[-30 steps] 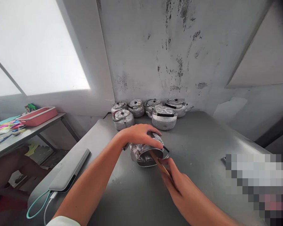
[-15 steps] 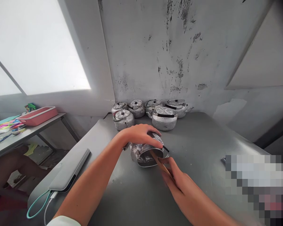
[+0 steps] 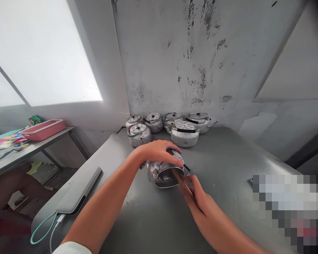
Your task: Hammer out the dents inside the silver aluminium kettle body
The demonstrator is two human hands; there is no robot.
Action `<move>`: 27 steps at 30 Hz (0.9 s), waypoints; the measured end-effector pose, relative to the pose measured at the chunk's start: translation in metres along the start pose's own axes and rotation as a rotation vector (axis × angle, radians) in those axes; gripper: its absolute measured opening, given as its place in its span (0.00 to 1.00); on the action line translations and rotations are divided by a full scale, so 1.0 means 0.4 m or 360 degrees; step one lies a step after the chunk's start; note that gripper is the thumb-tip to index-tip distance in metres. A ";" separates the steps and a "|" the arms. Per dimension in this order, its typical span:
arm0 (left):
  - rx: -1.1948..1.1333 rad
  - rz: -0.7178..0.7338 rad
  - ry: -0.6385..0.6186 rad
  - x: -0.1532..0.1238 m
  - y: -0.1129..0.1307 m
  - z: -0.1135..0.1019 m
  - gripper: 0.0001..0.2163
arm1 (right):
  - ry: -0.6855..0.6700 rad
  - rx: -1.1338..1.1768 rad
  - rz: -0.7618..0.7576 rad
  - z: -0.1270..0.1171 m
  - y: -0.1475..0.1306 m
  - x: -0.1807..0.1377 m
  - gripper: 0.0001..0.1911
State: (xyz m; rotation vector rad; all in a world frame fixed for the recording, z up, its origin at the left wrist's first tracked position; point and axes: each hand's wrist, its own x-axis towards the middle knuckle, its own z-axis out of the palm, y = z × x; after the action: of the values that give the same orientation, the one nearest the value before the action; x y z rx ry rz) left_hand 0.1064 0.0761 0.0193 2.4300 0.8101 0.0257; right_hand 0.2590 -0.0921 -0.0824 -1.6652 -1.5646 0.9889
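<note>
A silvery metal kettle (image 3: pixel 152 172) lies tipped on the grey table (image 3: pixel 148 218), its round mouth facing me. My left hand (image 3: pixel 160 151) grips it from above, fingers curled over its side by the black handle. In my right hand (image 3: pixel 201 199) is a brown wooden stick (image 3: pixel 184 184), held at a slant. The stick's far end reaches through the mouth into the kettle, where its tip is hidden.
Several lidded kettles (image 3: pixel 184 140) stand at the table's back against the stained wall. A grey power bank (image 3: pixel 76 192) with cables lies on the left. On another table sits a pink basket (image 3: pixel 45 130) beside colourful items. A blurred patch (image 3: pixel 283 194) covers the right edge.
The wooden stick and my right hand have shifted slightly at the kettle's mouth. My left hand keeps its hold, and the kettle stays nearly in place.
</note>
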 end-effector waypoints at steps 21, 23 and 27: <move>-0.0003 -0.0002 -0.0002 0.007 -0.004 0.001 0.33 | -0.0022 0.0017 -0.0090 -0.007 -0.005 0.009 0.23; -0.0019 0.0001 0.0002 0.007 -0.005 0.002 0.32 | -0.0028 0.0028 -0.0074 -0.007 -0.003 0.009 0.23; -0.0029 0.0019 0.0012 0.008 -0.007 0.002 0.32 | -0.0046 0.0038 -0.0041 -0.006 -0.003 0.010 0.24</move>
State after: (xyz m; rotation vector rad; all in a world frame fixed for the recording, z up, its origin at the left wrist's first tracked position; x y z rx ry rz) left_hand 0.1076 0.0793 0.0165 2.4188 0.7952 0.0468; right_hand 0.2603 -0.0878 -0.0805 -1.6171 -1.5831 1.0183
